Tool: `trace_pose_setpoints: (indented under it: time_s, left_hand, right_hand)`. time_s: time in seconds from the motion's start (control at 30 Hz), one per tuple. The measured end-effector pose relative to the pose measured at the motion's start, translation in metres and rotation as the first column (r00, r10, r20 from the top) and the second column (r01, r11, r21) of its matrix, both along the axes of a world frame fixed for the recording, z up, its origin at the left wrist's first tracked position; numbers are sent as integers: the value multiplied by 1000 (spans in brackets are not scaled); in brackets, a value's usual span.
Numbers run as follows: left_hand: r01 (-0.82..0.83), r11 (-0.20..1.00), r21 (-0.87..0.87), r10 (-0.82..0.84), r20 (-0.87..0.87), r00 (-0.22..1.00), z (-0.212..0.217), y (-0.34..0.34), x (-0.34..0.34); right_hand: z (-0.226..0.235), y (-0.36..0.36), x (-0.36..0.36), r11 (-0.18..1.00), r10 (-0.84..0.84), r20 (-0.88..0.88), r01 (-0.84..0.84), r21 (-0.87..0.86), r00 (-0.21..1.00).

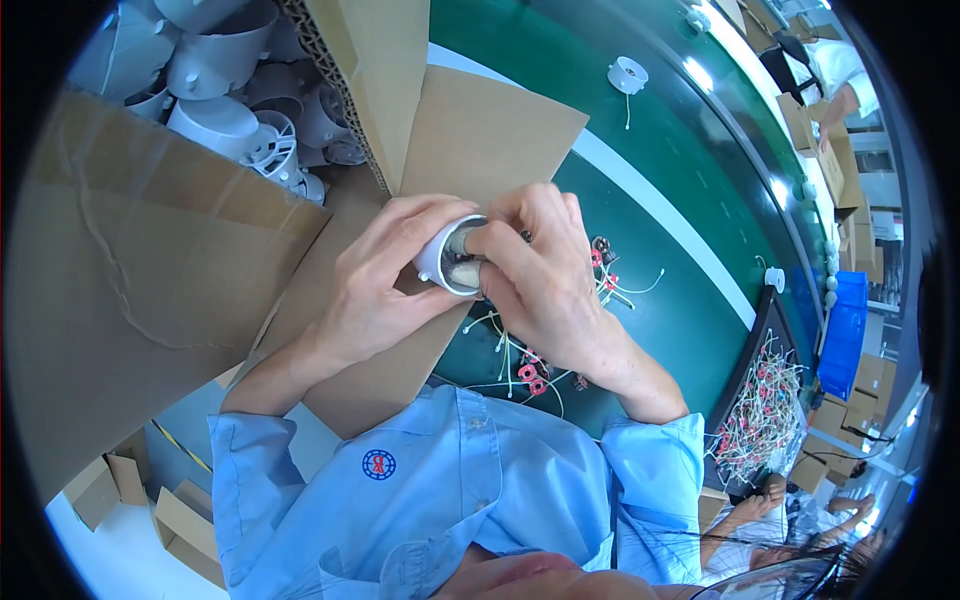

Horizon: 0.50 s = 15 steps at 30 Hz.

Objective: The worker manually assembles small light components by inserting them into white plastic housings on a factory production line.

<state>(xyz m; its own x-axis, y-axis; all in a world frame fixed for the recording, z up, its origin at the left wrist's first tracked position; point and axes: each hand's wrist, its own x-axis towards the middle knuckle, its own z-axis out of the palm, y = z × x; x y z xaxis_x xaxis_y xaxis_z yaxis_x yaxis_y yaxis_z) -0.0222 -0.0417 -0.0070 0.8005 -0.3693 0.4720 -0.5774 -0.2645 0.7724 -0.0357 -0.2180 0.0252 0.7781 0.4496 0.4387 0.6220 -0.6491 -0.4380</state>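
Note:
My left hand [385, 265] is wrapped round a white round plastic housing [430, 262], its open end tilted toward my right hand. The thumb and index finger of my right hand [550, 275] reach into that opening, with pale covers on their tips. They are bent close together, and what they grip inside is hidden. Behind and below the right hand, small red-and-dark parts with white wires [530, 375] lie loose on the green work surface [640, 360]. Under my hands spreads a cardboard flap [390, 375].
On the left a large cardboard box [170, 250] holds several white housings [215, 125]. A wired white housing [628, 75] sits on the green belt. At right are a dark tray [715, 440] heaped with wired parts, a blue bin [842, 335] and another person's hands [760, 503].

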Motion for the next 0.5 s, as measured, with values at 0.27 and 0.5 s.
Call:
trace_pose_setpoints:
  time_s: [0.27, 0.5]
  left_hand:
    - [24, 998, -52, -27, -61, 998, -5, 0, 4]
    - [-70, 998, -6, 70, 21, 997, -3, 2, 5]
  right_hand:
    - [-7, -1, 18, 976, 79, -204, -35, 215, 976]
    - [-4, 6, 20, 962, 92, -517, 58, 267, 851]
